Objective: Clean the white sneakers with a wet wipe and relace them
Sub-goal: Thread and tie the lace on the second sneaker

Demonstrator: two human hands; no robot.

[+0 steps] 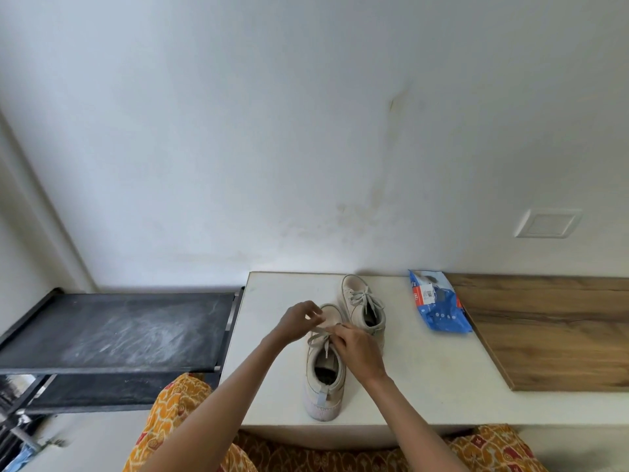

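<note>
Two white sneakers set side by side on the white tabletop (425, 386), near sneaker (323, 386) with its lace (318, 330) pinched by both hands, left hand (301, 318), right hand (357, 350), far sneaker (362, 303) laced, one blue wipe packet (439, 306) laid just right, one wooden board (551, 328) beyond, one black rack (112, 328) at left.

Two white sneakers upright on a white table (425, 386): near sneaker (325, 376) partly laced, far sneaker (366, 311) laced, blue wet-wipe pack (440, 310) lying right.

Off-white sneakers (325, 373), blue wipes packet (439, 310) (white dots), wood-grain board (551, 332), orange patterned fabric (170, 420)
</note>
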